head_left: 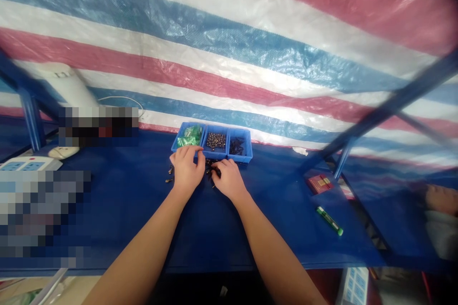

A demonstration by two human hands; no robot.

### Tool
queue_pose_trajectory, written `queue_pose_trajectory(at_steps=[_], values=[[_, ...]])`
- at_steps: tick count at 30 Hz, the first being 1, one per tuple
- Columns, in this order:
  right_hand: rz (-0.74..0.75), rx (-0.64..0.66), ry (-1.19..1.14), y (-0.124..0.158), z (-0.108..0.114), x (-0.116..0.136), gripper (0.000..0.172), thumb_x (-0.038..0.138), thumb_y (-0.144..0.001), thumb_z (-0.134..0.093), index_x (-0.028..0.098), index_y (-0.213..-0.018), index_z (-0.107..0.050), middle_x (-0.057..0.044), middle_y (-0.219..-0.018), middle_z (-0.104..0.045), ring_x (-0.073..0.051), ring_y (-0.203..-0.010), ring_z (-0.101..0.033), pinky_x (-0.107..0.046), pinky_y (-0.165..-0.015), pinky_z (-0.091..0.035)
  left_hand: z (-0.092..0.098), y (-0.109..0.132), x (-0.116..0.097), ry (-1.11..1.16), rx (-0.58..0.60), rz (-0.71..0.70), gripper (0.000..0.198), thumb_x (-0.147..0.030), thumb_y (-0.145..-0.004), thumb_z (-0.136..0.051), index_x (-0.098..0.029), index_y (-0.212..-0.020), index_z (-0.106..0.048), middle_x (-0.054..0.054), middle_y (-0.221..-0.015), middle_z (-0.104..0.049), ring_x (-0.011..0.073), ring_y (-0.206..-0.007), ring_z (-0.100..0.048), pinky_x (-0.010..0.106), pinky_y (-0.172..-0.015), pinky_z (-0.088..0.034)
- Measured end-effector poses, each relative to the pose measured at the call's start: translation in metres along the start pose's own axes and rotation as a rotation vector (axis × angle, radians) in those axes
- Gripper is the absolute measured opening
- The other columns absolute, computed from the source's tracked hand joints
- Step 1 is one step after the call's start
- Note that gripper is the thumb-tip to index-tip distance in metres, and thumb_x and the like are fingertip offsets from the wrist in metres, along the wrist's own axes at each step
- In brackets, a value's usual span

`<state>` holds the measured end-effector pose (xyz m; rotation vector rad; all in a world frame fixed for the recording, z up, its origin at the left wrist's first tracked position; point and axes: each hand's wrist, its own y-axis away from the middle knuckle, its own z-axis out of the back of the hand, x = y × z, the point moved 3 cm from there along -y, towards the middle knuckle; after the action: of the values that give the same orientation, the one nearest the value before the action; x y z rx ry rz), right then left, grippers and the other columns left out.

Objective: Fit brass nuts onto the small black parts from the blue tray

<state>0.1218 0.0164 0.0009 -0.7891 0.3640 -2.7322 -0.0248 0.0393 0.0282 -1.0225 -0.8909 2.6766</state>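
My left hand point(186, 167) and my right hand point(229, 178) rest side by side on the blue table point(136, 209), just in front of a blue three-part tray point(212, 143). Both hands have curled fingers bent over a small heap of dark little parts point(208, 167) lying between them. What the fingertips pinch is too small to make out. The tray's left part holds green bags point(189, 135), the middle one brownish small parts point(215, 140), the right one dark small parts point(236, 145). A few loose parts point(169, 175) lie left of my left hand.
A green marker point(329, 220) and a small red box point(319, 183) lie on the table to the right. A white power strip point(28, 164) sits at the left edge. Blue frame posts point(31, 121) stand at both sides, with a striped tarp point(250, 43) behind. Another person's arm point(442, 198) shows far right.
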Motion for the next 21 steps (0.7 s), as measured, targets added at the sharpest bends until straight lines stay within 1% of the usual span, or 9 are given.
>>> queue_pose_trajectory(at_steps=[2, 5, 10, 14, 18, 21], values=[[-0.016, -0.002, 0.002, 0.0, 0.0, -0.001, 0.016, 0.019, -0.086, -0.059, 0.02, -0.097, -0.07, -0.006, -0.093, -0.066, -0.024, -0.095, -0.053, -0.037, -0.089, -0.042, -0.005, 0.003, -0.002, 0.04, 0.047, -0.026, 0.018, -0.025, -0.091, -0.049, -0.021, -0.097, -0.065, 0.008, -0.102, -0.071, 0.0282, -0.104, -0.06, 0.043, -0.097, -0.031], [-0.039, -0.003, 0.012, 0.0, 0.0, -0.001, 0.013, 0.015, -0.083, -0.059, 0.021, -0.09, -0.069, -0.006, -0.09, -0.066, -0.024, -0.092, -0.053, -0.036, -0.086, -0.041, -0.01, 0.006, -0.003, 0.086, 0.085, -0.058, 0.018, -0.026, -0.091, -0.049, -0.021, -0.096, -0.066, 0.006, -0.098, -0.072, 0.0266, -0.099, -0.062, 0.042, -0.096, -0.032], [-0.049, -0.015, 0.034, 0.0, 0.001, -0.001, 0.014, 0.016, -0.082, -0.06, 0.022, -0.091, -0.069, -0.005, -0.091, -0.067, -0.024, -0.091, -0.053, -0.036, -0.082, -0.039, -0.015, 0.009, -0.005, 0.122, 0.113, -0.096, 0.017, -0.024, -0.09, -0.05, -0.022, -0.096, -0.066, 0.004, -0.092, -0.072, 0.0244, -0.093, -0.064, 0.041, -0.095, -0.034], [-0.052, -0.025, 0.035, 0.001, 0.001, -0.001, 0.013, 0.015, -0.083, -0.058, 0.022, -0.087, -0.068, -0.005, -0.09, -0.068, -0.024, -0.091, -0.054, -0.036, -0.079, -0.039, -0.016, 0.009, -0.005, 0.124, 0.136, -0.101, 0.018, -0.024, -0.09, -0.049, -0.022, -0.097, -0.066, 0.004, -0.09, -0.071, 0.024, -0.09, -0.065, 0.041, -0.094, -0.035], [-0.034, -0.066, 0.001, 0.0, 0.003, 0.0, 0.013, 0.015, -0.084, -0.056, 0.021, -0.086, -0.068, -0.005, -0.09, -0.069, -0.024, -0.09, -0.055, -0.036, -0.081, -0.041, -0.017, 0.009, -0.004, 0.111, 0.169, -0.1, 0.018, -0.024, -0.091, -0.049, -0.022, -0.097, -0.066, 0.004, -0.09, -0.072, 0.0236, -0.09, -0.065, 0.041, -0.094, -0.035], [-0.044, -0.119, -0.061, -0.001, 0.007, 0.001, 0.014, 0.014, -0.083, -0.055, 0.021, -0.083, -0.067, -0.005, -0.087, -0.069, -0.023, -0.09, -0.056, -0.036, -0.085, -0.043, -0.019, 0.009, -0.004, 0.116, 0.18, -0.106, 0.019, -0.024, -0.091, -0.049, -0.022, -0.097, -0.066, 0.004, -0.09, -0.072, 0.0234, -0.09, -0.065, 0.041, -0.094, -0.035]])
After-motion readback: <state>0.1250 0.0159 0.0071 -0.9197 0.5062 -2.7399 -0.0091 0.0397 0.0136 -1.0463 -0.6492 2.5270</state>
